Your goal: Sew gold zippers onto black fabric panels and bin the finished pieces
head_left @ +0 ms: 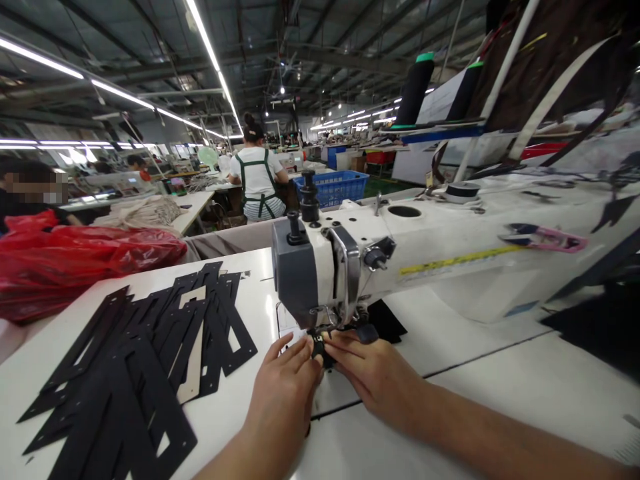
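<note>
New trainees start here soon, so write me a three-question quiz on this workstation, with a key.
1. Multiple choice. What is at the right end of the yellow tape on the sewing machine?
a) a pink-handled tool
b) a glass bottle
c) a paintbrush

2. True or false. The pile of slotted black pieces lies to the left of the person's left hand.

3. Fill in the colour. The basket beyond the sewing machine is ____.

Key: 1 a; 2 true; 3 blue.
</note>
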The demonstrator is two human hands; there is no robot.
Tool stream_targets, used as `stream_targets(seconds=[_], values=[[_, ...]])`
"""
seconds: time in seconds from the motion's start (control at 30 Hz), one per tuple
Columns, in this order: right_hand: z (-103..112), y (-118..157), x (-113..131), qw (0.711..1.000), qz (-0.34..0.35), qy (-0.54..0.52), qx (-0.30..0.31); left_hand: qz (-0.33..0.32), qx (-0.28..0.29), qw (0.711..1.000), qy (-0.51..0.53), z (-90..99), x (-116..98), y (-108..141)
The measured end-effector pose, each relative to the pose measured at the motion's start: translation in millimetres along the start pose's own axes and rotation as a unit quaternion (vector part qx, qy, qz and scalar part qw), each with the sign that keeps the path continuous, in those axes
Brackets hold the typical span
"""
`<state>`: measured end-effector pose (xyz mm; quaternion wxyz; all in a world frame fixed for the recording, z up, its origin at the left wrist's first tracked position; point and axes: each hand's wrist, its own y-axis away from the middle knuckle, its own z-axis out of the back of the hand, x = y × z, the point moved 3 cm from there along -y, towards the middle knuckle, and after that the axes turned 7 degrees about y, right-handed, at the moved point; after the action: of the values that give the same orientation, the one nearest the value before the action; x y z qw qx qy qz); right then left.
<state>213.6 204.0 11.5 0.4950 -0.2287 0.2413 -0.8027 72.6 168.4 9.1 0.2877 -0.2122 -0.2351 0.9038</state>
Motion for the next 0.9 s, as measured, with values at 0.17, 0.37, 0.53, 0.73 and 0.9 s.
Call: stream_targets(seconds=[0.17,0.37,0.53,0.73,0.9], values=[[-3,2,-2,1.000,-0.005,0.012,-0.022,-0.020,-0.007,1.000,-0.007,-1.6,6,-3],[-3,-2,-5,1.000,-0.011,0.011,-0.009,-0.008,-0.005,1.000,0.000,-3.8,10,-4],[-5,-4,-9,1.000,-0.025,0.012,-0.002,0.009,-0.003,1.000,-0.005,-3.7,12,-6],[-6,-2,-9,0.999,-0.017,0.025,-0.009,0.010,-0.007,1.000,-0.004,-2.4,12,-8],[-3,-6,-6,0.999,-0.016,0.030,-0.032,0.009,-0.008,1.000,-0.003,-3.0,12,-8]])
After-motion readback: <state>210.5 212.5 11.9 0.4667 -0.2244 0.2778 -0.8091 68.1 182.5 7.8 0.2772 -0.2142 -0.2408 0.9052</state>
